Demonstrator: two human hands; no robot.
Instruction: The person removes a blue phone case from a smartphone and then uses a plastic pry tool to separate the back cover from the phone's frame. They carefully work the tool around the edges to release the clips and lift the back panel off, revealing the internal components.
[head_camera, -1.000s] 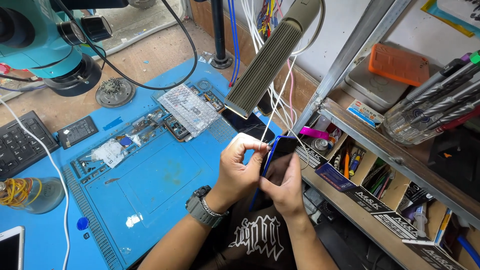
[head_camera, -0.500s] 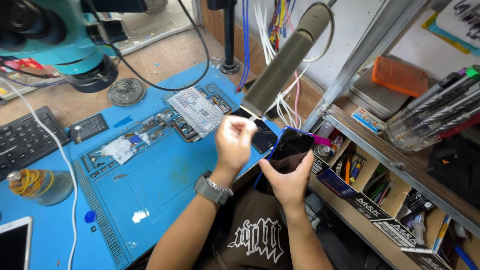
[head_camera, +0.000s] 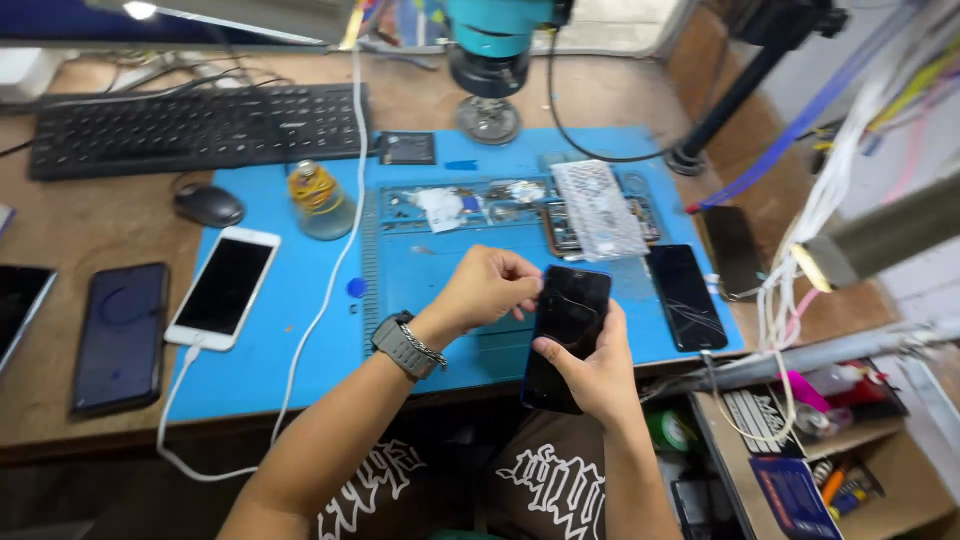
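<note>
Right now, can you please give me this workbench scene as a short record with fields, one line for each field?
Place: wooden desk with blue work mat
Right hand: holds a black phone from below, screen up
Left hand: fingertips on the phone's upper left edge; grey watch on wrist
On mat: white phone on a cable, cracked black phone, small bottle
Off mat: dark blue phone, keyboard, mouse

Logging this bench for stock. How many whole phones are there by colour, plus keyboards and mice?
White phone: 1
Held dark phone: 1
Dark phones lying flat: 4
Keyboard: 1
Mouse: 1
Total: 8
</note>
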